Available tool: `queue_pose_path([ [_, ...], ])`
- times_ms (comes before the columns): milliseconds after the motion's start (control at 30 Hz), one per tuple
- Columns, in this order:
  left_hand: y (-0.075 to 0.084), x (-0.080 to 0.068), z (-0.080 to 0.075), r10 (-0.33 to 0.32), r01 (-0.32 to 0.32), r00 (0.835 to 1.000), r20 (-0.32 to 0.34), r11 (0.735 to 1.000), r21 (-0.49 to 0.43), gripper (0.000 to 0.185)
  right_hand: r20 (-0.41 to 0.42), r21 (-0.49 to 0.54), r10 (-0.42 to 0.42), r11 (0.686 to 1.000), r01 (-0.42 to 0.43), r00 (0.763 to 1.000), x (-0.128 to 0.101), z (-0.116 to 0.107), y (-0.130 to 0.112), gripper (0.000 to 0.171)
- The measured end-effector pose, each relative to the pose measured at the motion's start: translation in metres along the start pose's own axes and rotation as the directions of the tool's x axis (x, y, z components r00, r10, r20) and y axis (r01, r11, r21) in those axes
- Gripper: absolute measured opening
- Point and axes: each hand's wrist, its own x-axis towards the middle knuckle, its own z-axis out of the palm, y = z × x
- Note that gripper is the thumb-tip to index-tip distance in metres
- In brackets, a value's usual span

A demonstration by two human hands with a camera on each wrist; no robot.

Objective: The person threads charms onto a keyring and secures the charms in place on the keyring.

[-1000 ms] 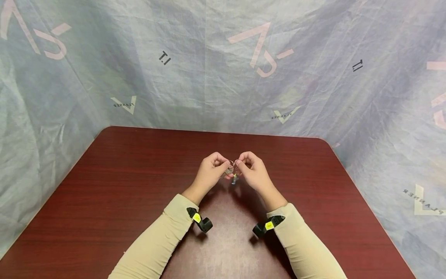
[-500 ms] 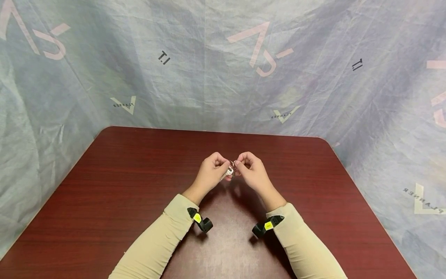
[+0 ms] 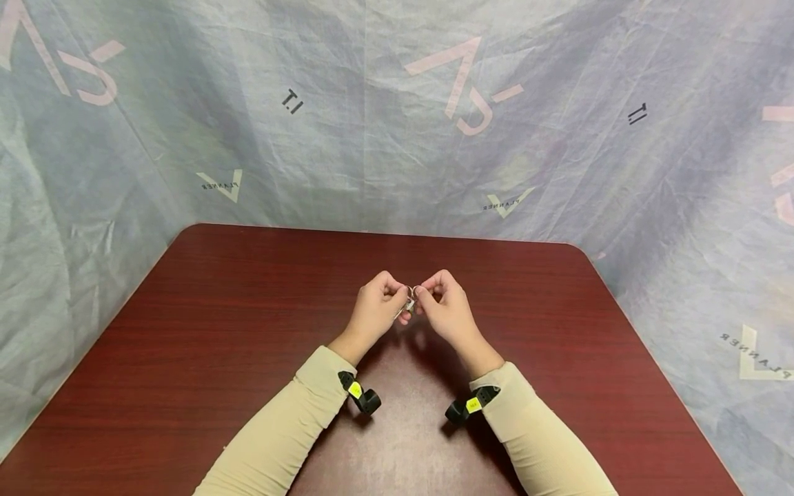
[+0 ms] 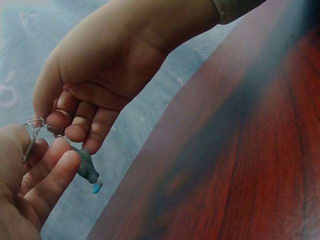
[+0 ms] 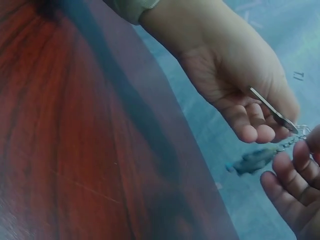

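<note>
Over the middle of the dark red table (image 3: 248, 310) my two hands meet around a small bunch. My left hand (image 3: 387, 297) pinches a silver key (image 5: 272, 112) between thumb and fingers. My right hand (image 3: 434, 296) pinches the metal key ring (image 3: 412, 292) with curled fingers. In the left wrist view the key ring (image 4: 31, 134) sits between both hands' fingertips. A small blue-grey charm (image 4: 88, 172) hangs from it on a short chain (image 5: 290, 143), below the fingers. The charm (image 5: 252, 160) hangs free above the table.
A wrinkled grey-blue printed sheet (image 3: 397, 124) stands behind and to both sides of the table. The table's rounded far corners (image 3: 577, 251) lie just beyond my hands. Black wrist cameras (image 3: 362, 398) sit on both beige sleeves.
My right hand has moved slightly left, closer to the left hand. The charm that hung in view below the hands a second ago is now hidden between them in the head view.
</note>
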Motion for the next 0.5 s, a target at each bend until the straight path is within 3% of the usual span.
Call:
queue_pose_path([
  [500, 0.000, -0.002, 0.001, 0.029, -0.028, 1.000, -0.007, 0.999, 0.039, 0.013, -0.146, -0.056, -0.034, 0.998, 0.026, 0.989, -0.007, 0.014, 0.004, 0.008],
])
